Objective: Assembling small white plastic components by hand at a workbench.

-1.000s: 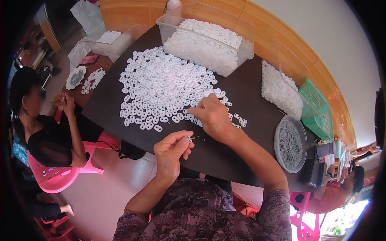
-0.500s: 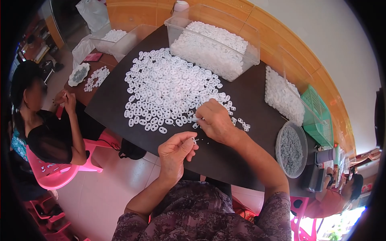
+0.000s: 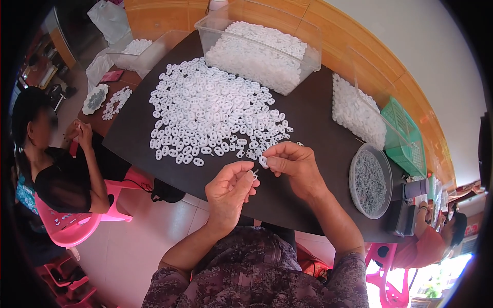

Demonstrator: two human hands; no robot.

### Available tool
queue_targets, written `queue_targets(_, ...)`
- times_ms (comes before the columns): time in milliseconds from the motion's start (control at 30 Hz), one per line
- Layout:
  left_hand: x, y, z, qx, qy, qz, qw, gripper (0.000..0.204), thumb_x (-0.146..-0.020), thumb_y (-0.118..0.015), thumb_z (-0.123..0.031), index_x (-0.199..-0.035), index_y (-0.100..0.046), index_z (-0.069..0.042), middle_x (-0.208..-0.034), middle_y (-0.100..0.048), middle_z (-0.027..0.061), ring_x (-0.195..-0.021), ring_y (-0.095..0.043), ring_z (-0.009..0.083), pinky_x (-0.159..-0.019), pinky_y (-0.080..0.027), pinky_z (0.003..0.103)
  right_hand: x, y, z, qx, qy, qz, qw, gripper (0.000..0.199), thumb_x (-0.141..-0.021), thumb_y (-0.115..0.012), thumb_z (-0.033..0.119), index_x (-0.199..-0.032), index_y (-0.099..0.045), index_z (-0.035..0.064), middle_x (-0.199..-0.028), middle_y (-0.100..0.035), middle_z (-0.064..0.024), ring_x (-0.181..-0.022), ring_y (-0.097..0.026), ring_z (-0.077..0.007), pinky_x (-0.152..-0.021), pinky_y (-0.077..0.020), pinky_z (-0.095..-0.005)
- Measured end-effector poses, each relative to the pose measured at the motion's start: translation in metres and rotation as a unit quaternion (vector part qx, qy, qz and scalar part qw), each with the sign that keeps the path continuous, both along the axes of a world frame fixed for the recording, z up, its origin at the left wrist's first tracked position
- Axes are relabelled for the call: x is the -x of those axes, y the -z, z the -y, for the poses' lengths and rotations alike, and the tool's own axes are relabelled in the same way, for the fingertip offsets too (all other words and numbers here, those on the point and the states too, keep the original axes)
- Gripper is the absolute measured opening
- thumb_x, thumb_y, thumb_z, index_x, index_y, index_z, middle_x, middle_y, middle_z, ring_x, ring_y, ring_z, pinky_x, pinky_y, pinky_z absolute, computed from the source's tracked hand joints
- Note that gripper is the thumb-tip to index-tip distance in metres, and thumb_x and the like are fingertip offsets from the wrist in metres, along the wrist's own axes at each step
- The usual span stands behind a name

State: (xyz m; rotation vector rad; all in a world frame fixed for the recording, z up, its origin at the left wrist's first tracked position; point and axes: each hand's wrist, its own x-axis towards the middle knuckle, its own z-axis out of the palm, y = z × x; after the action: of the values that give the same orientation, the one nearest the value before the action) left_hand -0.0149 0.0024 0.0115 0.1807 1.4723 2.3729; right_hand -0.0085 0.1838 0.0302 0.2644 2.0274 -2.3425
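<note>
Between the thumb and fingertips of my right hand (image 3: 302, 172) is a white oval piece (image 3: 263, 162) with holes in it. My left hand (image 3: 226, 197) pinches a small white piece (image 3: 254, 175) with a thin pin-like bit sticking out; the fingers cover most of it. The two hands are close together but apart, above the table's near edge. Just beyond them spreads a large heap of white two-holed oval pieces (image 3: 205, 102), with loose ones lying along its near side.
Clear bins (image 3: 314, 61) of white pieces stand along the back of the dark table (image 3: 318, 115). On the right are a round tub (image 3: 389, 177) of small grey parts, a green basket (image 3: 411, 131) and a purple cup (image 3: 416, 188). A person (image 3: 61, 164) sits at left, another (image 3: 431, 236) at right.
My right hand has come back from the heap's near edge toward my left hand, with a white oval piece now showing in its fingers. My left hand has barely moved.
</note>
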Motion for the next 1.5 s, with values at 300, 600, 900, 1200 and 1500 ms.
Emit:
queue_targets(300, -0.007, 0.002, -0.01, -0.013, -0.036, -0.089, 0.995, 0.034, -0.092, -0.058, 0.0, -0.125, -0.053, 0.003, -0.084, -0.061, 0.0026, -0.075, -0.058, 0.0056, -0.065, -0.049, 0.019, -0.008, -0.005, 0.006, 0.013, 0.014, 0.0, 1.0, 0.015, -0.082, -0.069, 0.006, -0.096, -0.068, 0.0014, -0.083, -0.067, -0.0024, -0.07, -0.058, -0.0068, -0.06, -0.0433, -0.0208)
queue_targets(600, -0.007, 0.005, -0.01, 0.012, -0.053, -0.091, 0.994, 0.032, -0.092, -0.058, -0.001, -0.124, -0.054, 0.003, -0.082, -0.06, 0.0019, -0.075, -0.058, 0.0058, -0.066, -0.049, 0.019, -0.01, -0.007, 0.017, -0.01, 0.017, -0.024, 1.0, 0.014, -0.082, -0.069, 0.004, -0.096, -0.068, 0.0005, -0.084, -0.067, -0.0029, -0.072, -0.058, -0.0066, -0.062, -0.0442, -0.0203)
queue_targets(900, -0.007, 0.013, -0.012, 0.025, -0.075, -0.107, 0.991, 0.029, -0.092, -0.058, -0.001, -0.121, -0.056, 0.004, -0.082, -0.062, 0.0027, -0.074, -0.058, 0.0058, -0.066, -0.05, 0.02, -0.015, -0.007, 0.028, -0.069, 0.017, -0.053, 0.996, 0.013, -0.085, -0.066, 0.001, -0.098, -0.068, -0.001, -0.088, -0.067, -0.0027, -0.083, -0.059, -0.0077, -0.076, -0.0485, -0.0229)
queue_targets(1200, -0.008, 0.013, -0.011, 0.003, -0.037, -0.081, 0.996, 0.03, -0.095, -0.057, -0.008, -0.123, -0.057, 0.003, -0.088, -0.063, 0.003, -0.073, -0.057, 0.006, -0.061, -0.046, 0.018, -0.021, -0.002, 0.029, -0.136, 0.026, -0.121, 0.983, 0.011, -0.088, -0.062, 0.0, -0.098, -0.066, 0.0003, -0.088, -0.062, -0.0038, -0.078, -0.06, -0.0085, -0.071, -0.0497, -0.0241)
queue_targets(1500, -0.008, 0.004, -0.015, -0.106, -0.027, 0.003, 0.994, 0.026, -0.093, -0.058, -0.004, -0.117, -0.059, 0.006, -0.093, -0.065, 0.0071, -0.073, -0.058, 0.0093, -0.065, -0.048, 0.021, -0.029, -0.015, 0.03, -0.335, 0.01, -0.224, 0.915, 0.03, -0.073, -0.073, 0.001, -0.102, -0.066, 0.0038, -0.087, -0.061, -0.0048, -0.077, -0.055, -0.0163, -0.063, -0.0472, -0.0285)
